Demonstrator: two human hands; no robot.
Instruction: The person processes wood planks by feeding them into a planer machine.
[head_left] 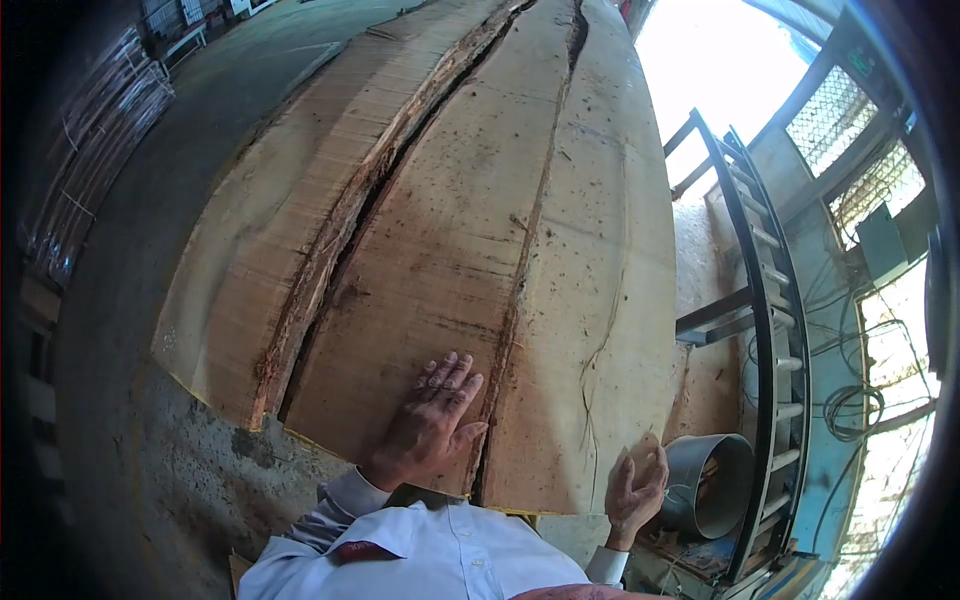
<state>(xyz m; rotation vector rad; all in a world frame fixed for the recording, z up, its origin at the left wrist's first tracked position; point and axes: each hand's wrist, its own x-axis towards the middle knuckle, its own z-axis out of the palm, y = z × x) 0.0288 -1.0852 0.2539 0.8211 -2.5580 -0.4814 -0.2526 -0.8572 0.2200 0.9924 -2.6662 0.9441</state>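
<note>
A large wooden slab [460,240] with long dark cracks stretches away in front of me. My left hand [430,420] lies flat on its near part, just left of the right-hand crack, fingers spread and holding nothing. At the slab's near right corner is my right hand [637,490], palm partly turned up and fingers apart, with nothing seen in it. A thin split runs through the pale wood between the two hands. The wider, rough-edged crack is to the left of my left hand.
A metal cylinder [708,485] with scraps inside stands right of my right hand. Beyond it runs a dark roller frame [775,330]. Coiled cables [853,410] hang on the right wall. Stacked wrapped material [95,150] stands at the far left, across the concrete floor [130,300].
</note>
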